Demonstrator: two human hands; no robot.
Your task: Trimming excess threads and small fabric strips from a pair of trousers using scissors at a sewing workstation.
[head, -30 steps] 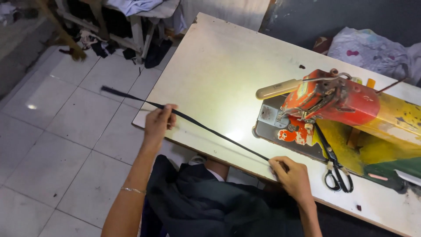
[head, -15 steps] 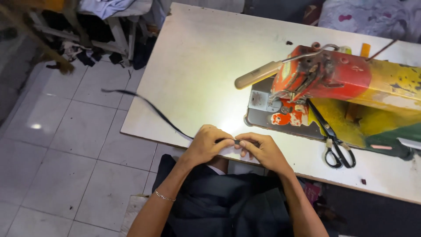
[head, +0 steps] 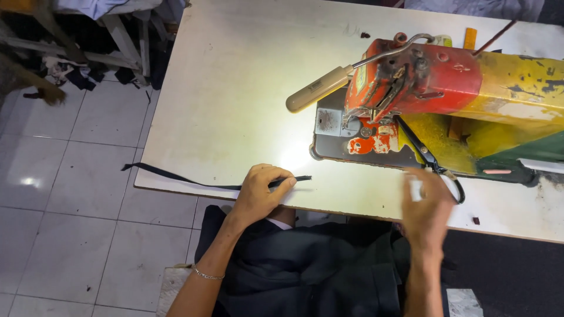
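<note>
A thin, flat black strap [head: 205,183] lies along the worktop [head: 235,88] edge, pinched by the left hand [head: 261,191]; the blurred right hand [head: 426,208] nears scissors [head: 432,161], fingers unclear.

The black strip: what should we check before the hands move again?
1. Left hand pinning the strip on the table: ok.
2. Strip end free past the fingers: ok.
3. Strip tail hangs off the table edge: not ok.
4. Right hand near the scissors, blurred; grip: cannot tell.
5. Plate beside the sewing machine bare: ok.
</note>
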